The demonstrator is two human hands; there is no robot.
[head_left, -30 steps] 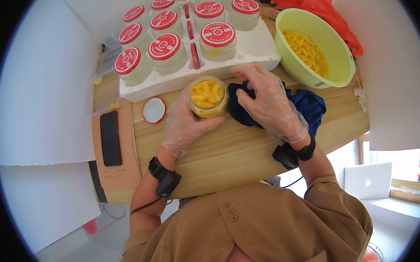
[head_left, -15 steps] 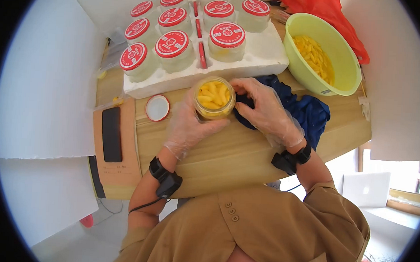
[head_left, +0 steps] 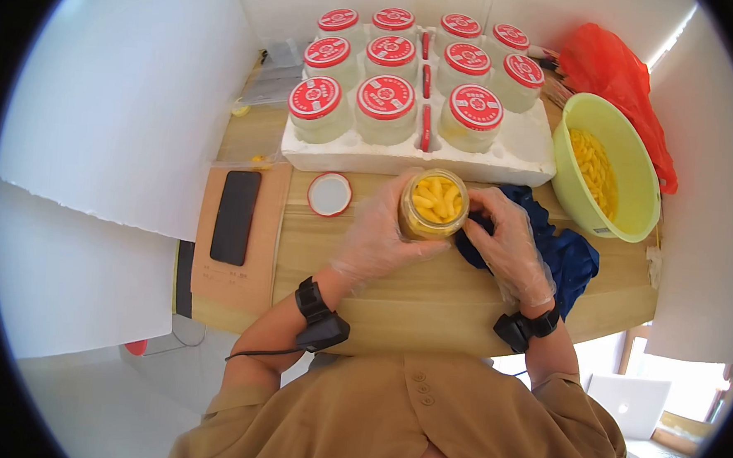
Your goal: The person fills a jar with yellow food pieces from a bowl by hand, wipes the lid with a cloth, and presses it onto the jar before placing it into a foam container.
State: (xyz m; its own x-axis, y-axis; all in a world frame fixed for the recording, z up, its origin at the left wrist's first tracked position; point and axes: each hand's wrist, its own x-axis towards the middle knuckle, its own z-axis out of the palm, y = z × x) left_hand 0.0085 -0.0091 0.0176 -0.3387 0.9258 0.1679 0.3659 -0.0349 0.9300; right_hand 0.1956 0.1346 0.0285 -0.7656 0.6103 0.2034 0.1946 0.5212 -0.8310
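A lidless glass jar (head_left: 431, 230) full of yellow, finger-shaped pieces is tilted towards me above the table. My left hand (head_left: 380, 234), in a clear plastic glove, wraps its left side with the thumb across the front. My right hand (head_left: 508, 243), gloved alike, has bent fingers against the jar's right side near the rim; its fingertips are partly hidden. A dark blue cloth (head_left: 570, 260) lies beneath and beside the right hand, and some dark material shows between thumb and fingers. Left of the jar, a red-rimmed lid (head_left: 329, 195) rests with its pale inside up.
Several red-lidded jars (head_left: 386, 114) stand in a white foam tray (head_left: 519, 158) at the back. A green basin (head_left: 628, 180) of yellow pieces sits at the right, near a red plastic bag (head_left: 619, 76). A phone (head_left: 235, 218) lies on brown paper (head_left: 202, 278) at the left.
The view has shifted, so the tray, lid, phone and basin appear lower and mostly further right. Both hands remain at the jar, with their hold much the same.
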